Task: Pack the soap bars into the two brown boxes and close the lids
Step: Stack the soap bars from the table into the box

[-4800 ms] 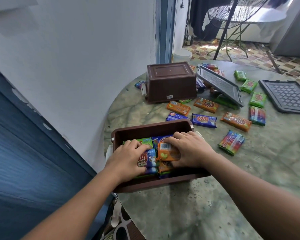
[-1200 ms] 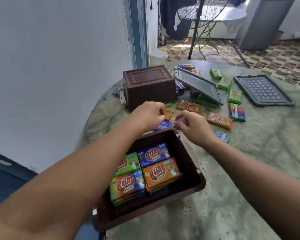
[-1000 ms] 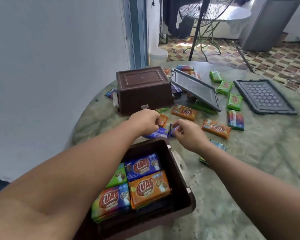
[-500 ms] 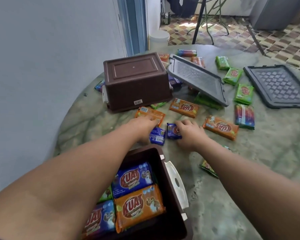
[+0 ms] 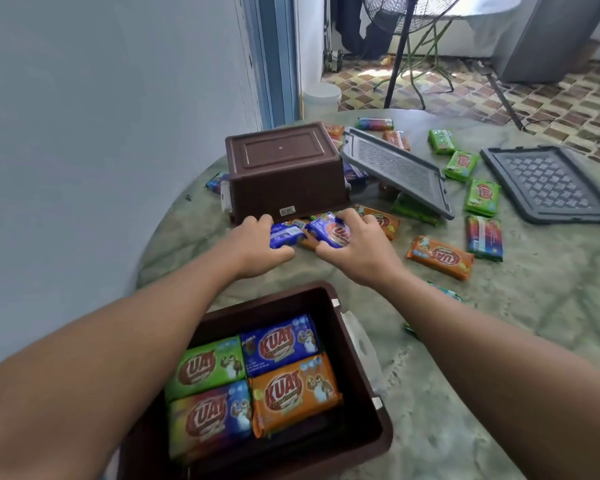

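The open brown box looks like smooth, faintly shiny plastic, the soap bars inside it wear glossy printed film, the grey lids beyond it are matt textured plastic, and the bench beneath looks like polished green marbled stone.

A pale wall rises on my left, ending at a blue door frame. My round green marbled surface sits before a patterned tile floor, sunlit, with a standing fan.
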